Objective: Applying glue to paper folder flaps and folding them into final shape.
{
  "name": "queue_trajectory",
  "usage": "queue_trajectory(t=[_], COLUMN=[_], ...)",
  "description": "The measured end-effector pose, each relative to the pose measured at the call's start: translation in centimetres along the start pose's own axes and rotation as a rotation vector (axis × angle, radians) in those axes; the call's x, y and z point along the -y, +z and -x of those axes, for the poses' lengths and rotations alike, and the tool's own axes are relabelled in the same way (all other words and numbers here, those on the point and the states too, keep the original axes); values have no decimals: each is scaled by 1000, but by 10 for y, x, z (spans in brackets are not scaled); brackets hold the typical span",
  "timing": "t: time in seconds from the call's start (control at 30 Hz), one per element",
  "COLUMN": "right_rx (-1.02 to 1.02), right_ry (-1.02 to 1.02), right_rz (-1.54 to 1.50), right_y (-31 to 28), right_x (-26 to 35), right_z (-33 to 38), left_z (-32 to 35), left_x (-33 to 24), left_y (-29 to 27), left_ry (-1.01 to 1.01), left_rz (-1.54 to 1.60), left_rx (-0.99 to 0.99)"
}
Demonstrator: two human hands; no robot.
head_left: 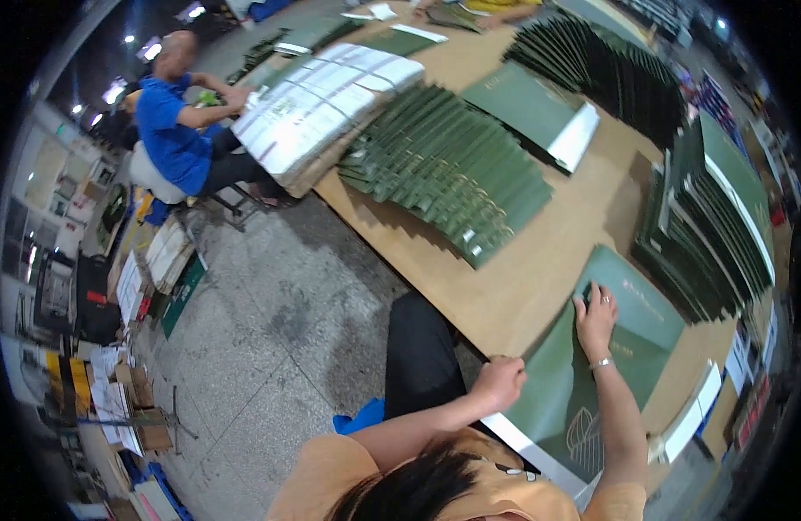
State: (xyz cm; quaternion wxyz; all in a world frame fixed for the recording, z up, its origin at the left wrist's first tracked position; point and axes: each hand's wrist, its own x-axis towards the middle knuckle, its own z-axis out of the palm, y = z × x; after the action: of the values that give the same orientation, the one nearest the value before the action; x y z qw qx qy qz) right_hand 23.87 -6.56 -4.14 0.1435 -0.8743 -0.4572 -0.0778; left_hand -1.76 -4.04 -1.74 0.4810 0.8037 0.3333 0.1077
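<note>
A large green printed paper sheet [548, 382] with a pale leaf outline and a white edge lies at the table's near edge in front of me. My left hand [500, 384] is closed in a pinch at its left edge. On the upper part of the sheet, my right hand [596, 319] presses down with bent fingers, wearing a ring. Something dark shows between its thumb and fingers; whether that is an object or a shadow is unclear. A fold or bend crosses the sheet beside my right hand.
Fanned green folded pieces [452, 169] lie ahead on the tabletop [435, 273]. Another green stack [704, 226] stands right, and a dark row [600, 74] curves behind. A strapped white bundle [331, 104] overhangs the left edge, near a seated person in blue [170, 135].
</note>
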Motion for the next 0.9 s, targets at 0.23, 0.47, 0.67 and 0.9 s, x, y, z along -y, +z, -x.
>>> queue_trajectory(t=[0.23,0.47,0.67,0.9], right_rx=[20,-15,-5,25], right_ry=[8,22,9,20], right_rz=[-34,7,-24,-11], right_y=[4,7,9,10], right_x=[16,13,9,6], right_z=[-11,-10,-7,-3], left_z=[-55,-45,-10,27], left_x=[-24,-19,23,11], left_y=[-1,-14,-30,-25], left_ry=[-87,-205,-106,-190], left_rz=[-66,42,214,76], left_rx=[33,96,295,69])
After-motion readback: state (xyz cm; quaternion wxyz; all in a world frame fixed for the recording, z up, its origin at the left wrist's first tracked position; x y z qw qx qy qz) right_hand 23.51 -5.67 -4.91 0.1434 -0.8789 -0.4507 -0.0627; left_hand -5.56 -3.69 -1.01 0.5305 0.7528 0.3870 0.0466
